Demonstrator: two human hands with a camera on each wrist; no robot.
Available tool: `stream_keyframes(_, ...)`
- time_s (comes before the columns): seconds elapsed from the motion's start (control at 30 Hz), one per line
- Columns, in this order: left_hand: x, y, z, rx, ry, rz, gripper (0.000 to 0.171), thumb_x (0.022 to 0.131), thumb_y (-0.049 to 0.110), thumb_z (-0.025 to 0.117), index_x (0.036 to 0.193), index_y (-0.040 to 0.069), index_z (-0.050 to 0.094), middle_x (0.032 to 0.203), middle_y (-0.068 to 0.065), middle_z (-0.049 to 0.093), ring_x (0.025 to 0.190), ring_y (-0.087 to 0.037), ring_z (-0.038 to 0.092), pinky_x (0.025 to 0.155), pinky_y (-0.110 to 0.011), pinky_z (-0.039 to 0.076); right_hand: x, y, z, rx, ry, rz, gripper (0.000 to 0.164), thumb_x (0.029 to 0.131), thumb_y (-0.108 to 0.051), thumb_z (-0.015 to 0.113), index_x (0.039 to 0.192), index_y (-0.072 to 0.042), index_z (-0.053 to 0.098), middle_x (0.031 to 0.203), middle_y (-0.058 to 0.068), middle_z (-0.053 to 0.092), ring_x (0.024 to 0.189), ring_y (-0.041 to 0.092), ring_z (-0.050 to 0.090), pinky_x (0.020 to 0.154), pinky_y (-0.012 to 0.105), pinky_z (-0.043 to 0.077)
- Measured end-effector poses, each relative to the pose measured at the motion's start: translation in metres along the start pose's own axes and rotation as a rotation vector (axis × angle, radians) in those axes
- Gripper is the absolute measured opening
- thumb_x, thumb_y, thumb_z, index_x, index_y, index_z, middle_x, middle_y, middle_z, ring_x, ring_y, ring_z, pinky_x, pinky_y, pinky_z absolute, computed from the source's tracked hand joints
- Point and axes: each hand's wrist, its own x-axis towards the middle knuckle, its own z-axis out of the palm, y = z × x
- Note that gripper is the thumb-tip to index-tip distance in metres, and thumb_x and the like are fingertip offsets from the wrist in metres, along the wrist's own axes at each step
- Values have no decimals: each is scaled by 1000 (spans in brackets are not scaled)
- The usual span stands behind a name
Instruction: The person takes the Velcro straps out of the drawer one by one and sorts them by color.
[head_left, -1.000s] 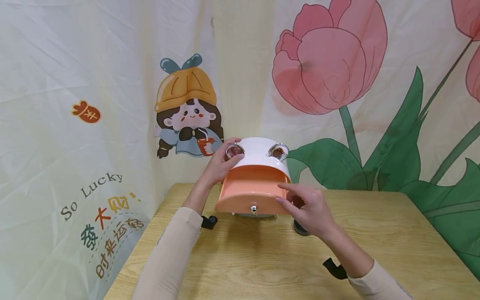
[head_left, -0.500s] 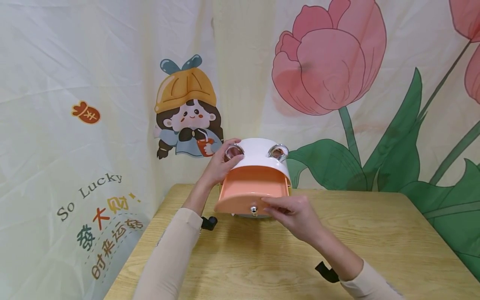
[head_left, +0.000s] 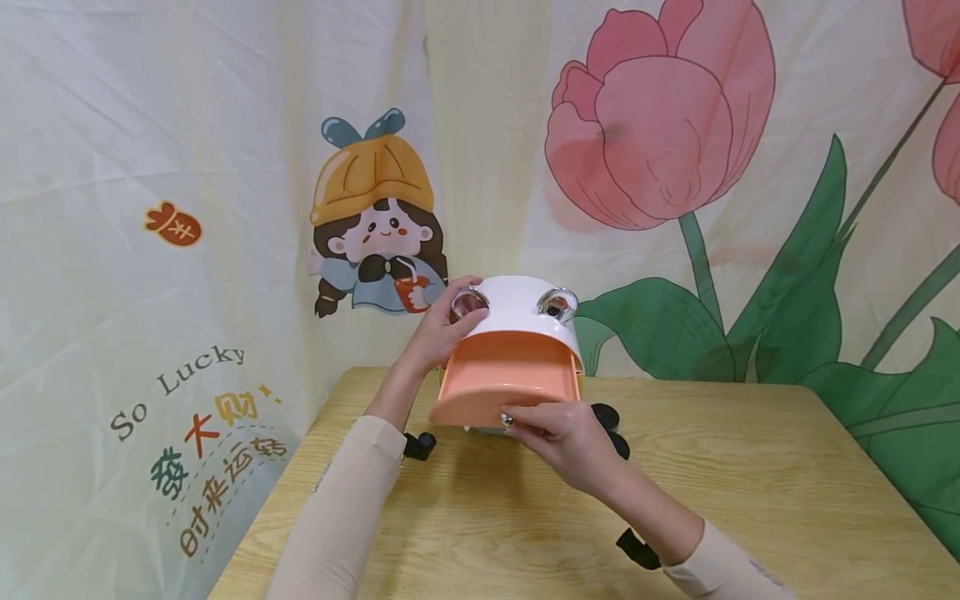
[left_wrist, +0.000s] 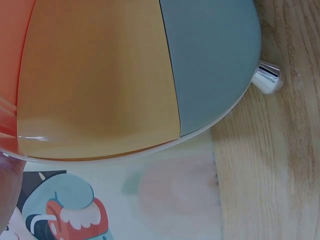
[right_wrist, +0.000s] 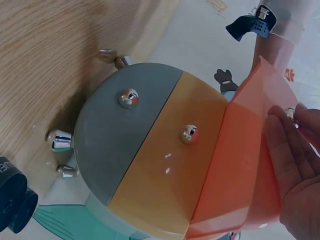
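A small rounded desktop drawer cabinet (head_left: 516, 300) with a white shell and two silver rings on top stands on the table. Its coral top drawer (head_left: 502, 371) is pulled partway out, and no contents show inside. Below it, the right wrist view shows a yellow drawer (right_wrist: 167, 160) and a grey-blue drawer (right_wrist: 122, 130), both flush, each with a silver knob. My left hand (head_left: 442, 325) grips the cabinet's top left, thumb and fingers about the left ring (head_left: 468, 305). With thumb and fingertips, my right hand (head_left: 573, 437) pinches the coral drawer's silver knob (right_wrist: 291, 114).
The cabinet's short silver feet (right_wrist: 61, 140) rest on the wooden table (head_left: 480, 525). Two dark round objects (head_left: 606, 415) appear just beyond my right hand. A printed curtain (head_left: 495, 167) hangs close behind the table. Black straps (head_left: 637, 550) sit near the wrists.
My right hand has moved left along the front of the coral drawer, from its right edge to the knob, and now pinches it. The left hand, cabinet and drawer look unmoved.
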Motion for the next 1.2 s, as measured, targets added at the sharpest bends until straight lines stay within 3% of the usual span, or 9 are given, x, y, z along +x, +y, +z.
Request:
stream_keyframes(0.4,-1,-2,-1,4,4,-35,48,102,25,68,147,28,50,109,-13,60,97,-28,52,76,-31,44,6,0,6,-81,7,26,25,89,-11,81,114,-14,81,105,-1,80,90,11,74,74,26,60)
stream_keyframes(0.6,-2,5,-1,-10,-5,-55,50,103,15,65,149,19,48,112,-20,59,96,-32,51,74,-29,43,12,7,7,-78,9,53,25,90,-11,81,115,-13,80,103,1,80,83,11,72,71,26,60)
stream_keyframes(0.77,-3,16,-1,-16,-13,-62,48,103,11,64,148,13,48,110,-21,59,93,-31,51,73,-27,43,15,16,8,-68,33,82,25,91,-11,80,115,-13,81,108,1,80,89,12,75,73,26,61)
stream_keyframes(0.97,-3,9,-1,1,-8,-64,50,104,17,65,150,21,48,111,-16,59,96,-29,51,74,-27,44,18,25,9,-70,45,73,22,91,-9,79,114,-11,80,107,1,79,93,15,76,73,26,61)
stream_keyframes(1.2,-2,1,-1,-4,-9,-40,48,103,27,67,148,30,49,111,-12,60,96,-28,53,74,-28,47,22,30,6,-54,26,142,25,91,-8,79,115,-12,80,106,2,80,86,14,75,72,24,61)
